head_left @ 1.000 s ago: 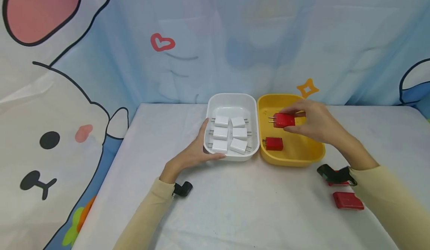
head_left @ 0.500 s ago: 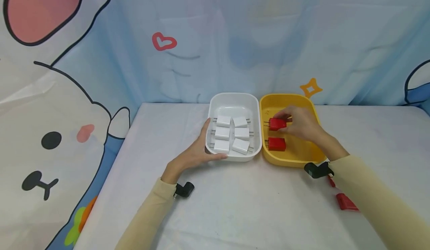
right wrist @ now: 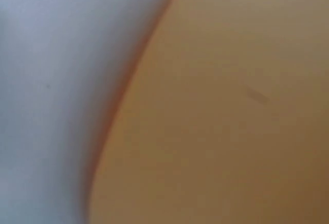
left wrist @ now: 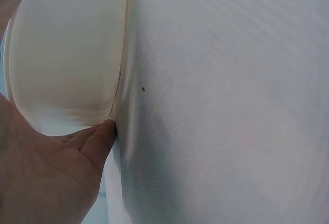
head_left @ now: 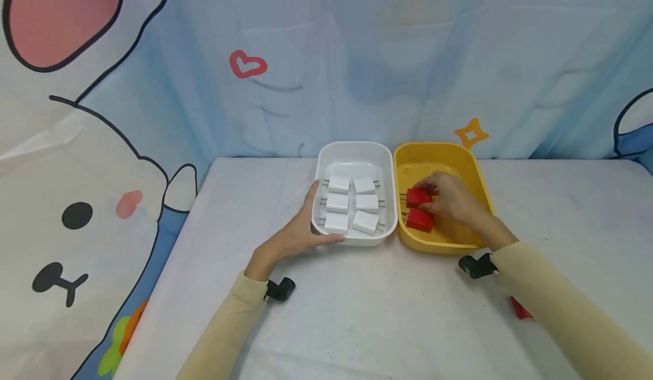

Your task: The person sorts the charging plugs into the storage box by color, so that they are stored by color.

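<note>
In the head view my left hand (head_left: pixel 291 229) holds the near left corner of a white plastic tray (head_left: pixel 354 156), its thumb along the front wall and fingers at the left side. The left wrist view shows that tray's outer wall (left wrist: pixel 67 54) with fingers around it. Inside lie several white plug chargers (head_left: pixel 337 202) in two columns, prongs facing outward. My right hand (head_left: pixel 451 198) reaches into a yellow tray (head_left: pixel 428 152) and pinches a red plug charger (head_left: pixel 417 197), prongs to the left. A second red charger (head_left: pixel 420 220) lies directly in front of it, slightly turned.
Side by side, the trays stand at the back of a white-covered table (head_left: pixel 377 306), before a printed curtain (head_left: pixel 357 57). Another red block (head_left: pixel 521 308) sits at the right, partly behind the right sleeve (head_left: pixel 556 300). The right wrist view is filled by the yellow tray's blurred wall (right wrist: pixel 216 121).
My right hand has moved left and down into the yellow tray with the red charger, now close behind the other one, which has turned slightly. The left hand has stayed on the white tray.
</note>
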`<state>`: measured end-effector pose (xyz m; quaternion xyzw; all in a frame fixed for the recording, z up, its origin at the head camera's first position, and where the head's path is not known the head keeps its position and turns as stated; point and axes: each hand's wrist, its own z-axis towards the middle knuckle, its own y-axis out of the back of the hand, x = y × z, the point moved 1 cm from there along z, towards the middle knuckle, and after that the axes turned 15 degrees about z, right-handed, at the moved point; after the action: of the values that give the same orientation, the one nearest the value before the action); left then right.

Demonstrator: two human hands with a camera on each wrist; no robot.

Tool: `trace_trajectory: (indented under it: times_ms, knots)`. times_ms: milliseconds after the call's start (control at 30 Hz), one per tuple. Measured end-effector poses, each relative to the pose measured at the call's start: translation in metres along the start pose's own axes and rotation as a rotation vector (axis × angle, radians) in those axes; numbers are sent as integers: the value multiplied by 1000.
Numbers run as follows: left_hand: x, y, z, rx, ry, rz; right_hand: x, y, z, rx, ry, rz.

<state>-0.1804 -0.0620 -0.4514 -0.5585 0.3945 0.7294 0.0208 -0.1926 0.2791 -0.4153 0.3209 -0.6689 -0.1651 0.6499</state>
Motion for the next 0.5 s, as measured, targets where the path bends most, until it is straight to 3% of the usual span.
trace_trajectory:
  times_ms: [300,500]
  knots:
    - [4,0,0,-3,0,19,-2,-4,2,-1,-5,-10]
    - [4,0,0,-2,-3,25,3,7,-7,0,-17,30]
